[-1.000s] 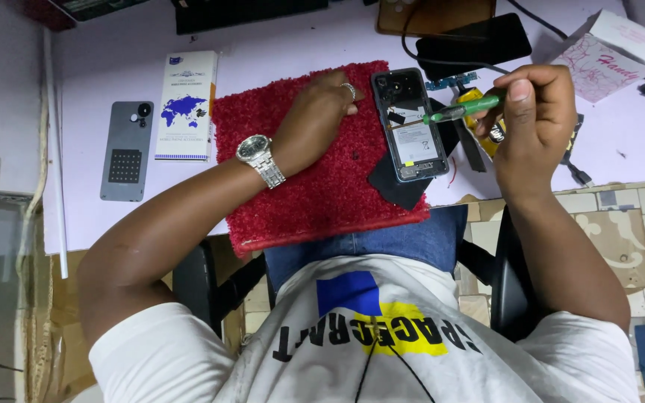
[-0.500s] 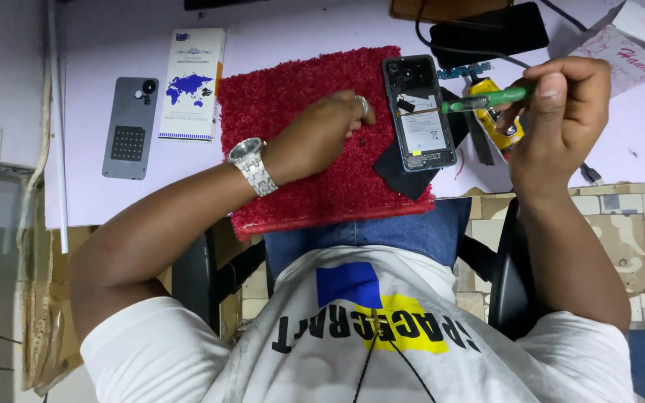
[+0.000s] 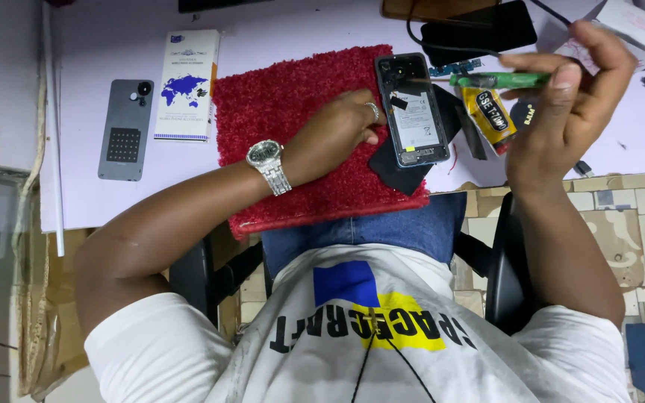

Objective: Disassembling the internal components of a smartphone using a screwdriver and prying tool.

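An opened phone (image 3: 416, 119) with its back off lies at the right edge of a red fuzzy mat (image 3: 285, 97). My left hand (image 3: 334, 134), with a ring and a silver wristwatch (image 3: 266, 160), rests on the mat, its curled fingers against the phone's left side. My right hand (image 3: 561, 112) pinches a green-handled screwdriver (image 3: 509, 79) held level. The thin tip of the screwdriver reaches over the phone's upper part. A yellow glue tube (image 3: 489, 112) lies on the desk just below the screwdriver.
A grey phone back cover (image 3: 125, 130) and a white box with a blue map (image 3: 186, 86) lie left of the mat. A black phone (image 3: 479, 30) with a cable and a white carton (image 3: 636, 26) sit at the far right. A black sheet (image 3: 397, 175) pokes out under the opened phone.
My right hand has shifted slightly right and up, and the screwdriver tip has gone from the phone's middle to its upper part. My left hand stays by the phone.
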